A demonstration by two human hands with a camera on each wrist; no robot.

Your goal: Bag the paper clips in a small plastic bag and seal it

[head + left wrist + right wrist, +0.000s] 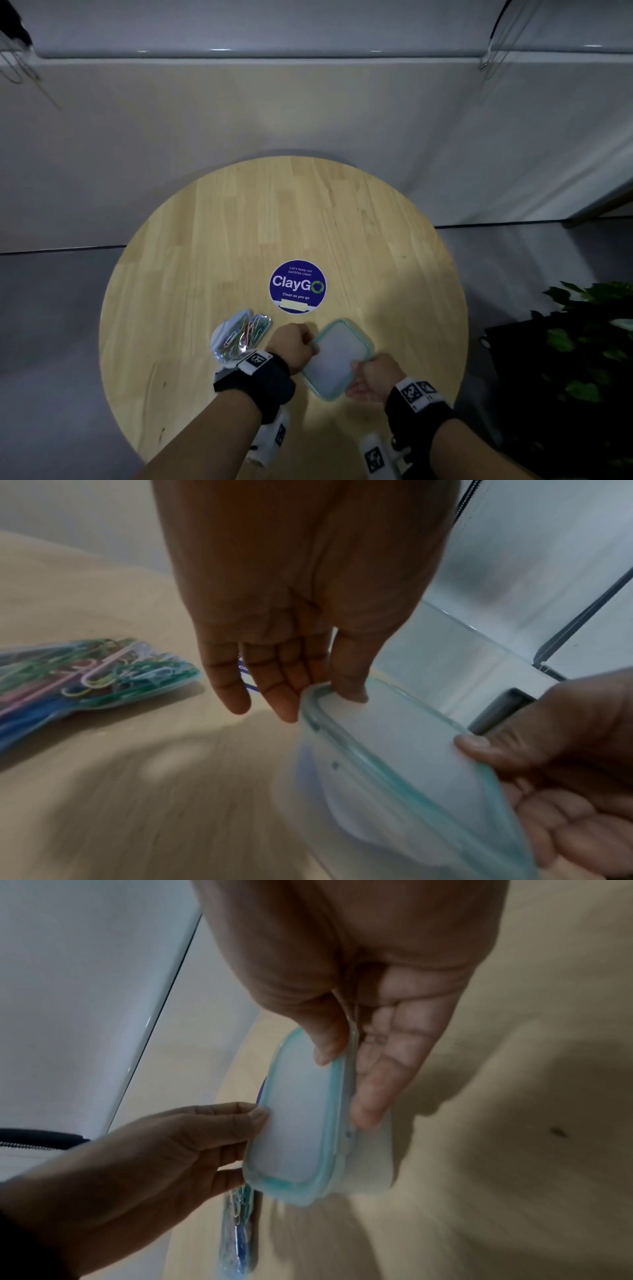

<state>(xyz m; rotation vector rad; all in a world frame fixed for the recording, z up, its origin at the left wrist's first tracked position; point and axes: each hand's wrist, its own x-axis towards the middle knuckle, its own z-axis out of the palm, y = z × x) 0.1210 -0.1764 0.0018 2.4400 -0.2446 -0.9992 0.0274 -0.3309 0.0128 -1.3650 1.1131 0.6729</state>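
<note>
A small clear plastic bag [239, 337] holding several coloured paper clips [95, 669] lies flat on the round wooden table [205, 240], left of both hands. Whether its seal is closed cannot be told. Both hands hold a square translucent container with a teal-rimmed lid [337, 358] just above the table. My left hand [305, 344] pinches its left edge, thumb [349, 691] on the lid. My right hand [359, 377] grips the near right corner, thumb [325, 1047] on top and fingers [373, 1096] down the side. The container's inside is hidden.
A round blue "ClayGo" sticker [297, 286] sits at the table's middle, beyond the hands. A green potted plant [589, 342] stands off the table's right side. A pale wall runs behind the table, and grey floor surrounds it.
</note>
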